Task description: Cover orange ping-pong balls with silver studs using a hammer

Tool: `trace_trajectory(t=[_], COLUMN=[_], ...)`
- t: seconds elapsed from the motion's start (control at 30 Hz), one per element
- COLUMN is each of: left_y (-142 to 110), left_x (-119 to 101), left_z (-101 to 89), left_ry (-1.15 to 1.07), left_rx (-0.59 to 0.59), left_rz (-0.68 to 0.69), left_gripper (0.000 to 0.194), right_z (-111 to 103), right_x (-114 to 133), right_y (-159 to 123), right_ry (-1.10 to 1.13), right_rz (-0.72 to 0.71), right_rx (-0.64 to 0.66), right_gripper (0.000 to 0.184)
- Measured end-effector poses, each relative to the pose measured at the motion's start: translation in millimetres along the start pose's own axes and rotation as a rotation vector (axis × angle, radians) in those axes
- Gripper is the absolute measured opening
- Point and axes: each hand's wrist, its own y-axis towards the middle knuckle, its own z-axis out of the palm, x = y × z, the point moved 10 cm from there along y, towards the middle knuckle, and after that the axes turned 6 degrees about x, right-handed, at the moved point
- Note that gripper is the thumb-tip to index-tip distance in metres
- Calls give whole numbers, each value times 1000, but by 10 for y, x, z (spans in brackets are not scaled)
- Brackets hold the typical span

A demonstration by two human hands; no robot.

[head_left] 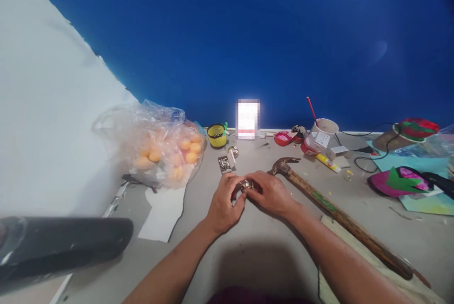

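My left hand (227,202) and my right hand (271,195) meet over the grey table. Between their fingertips they hold a small ball studded with shiny metal pieces (246,185), partly covered by the fingers. Just beyond the left hand lies a small open box of shiny metal pieces (224,164). A second studded ball (233,151) sits right behind that box. Close to the right hand is the head of a claw hammer (340,212), its wooden handle slanting toward the lower right.
A clear plastic bag of orange balls (189,145) stands left, near a white paper piece (161,214). At the back are a yellow cup (217,136) and a bright blurred screen (247,118). Rightward stand a white bucket (324,126), a yellow tube (328,162) and a pink-green craft piece (399,182).
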Motion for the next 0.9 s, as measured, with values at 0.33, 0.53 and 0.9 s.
trace_trajectory(t=[0.33,0.53,0.9], left_y=[476,652,686], left_x=[315,518,575], left_z=[-520,-359,-267], left_ry=[376,624,693], left_rx=[38,272,335], left_rz=[-261,-310,-386], left_gripper=[12,18,20], right_z=[-19,-16,-33], right_x=[26,-6,-4], right_y=[16,39,52], right_ry=[-3,4,6], right_rz=[0,0,1], right_rx=[10,18,15], right_gripper=[22,26,28])
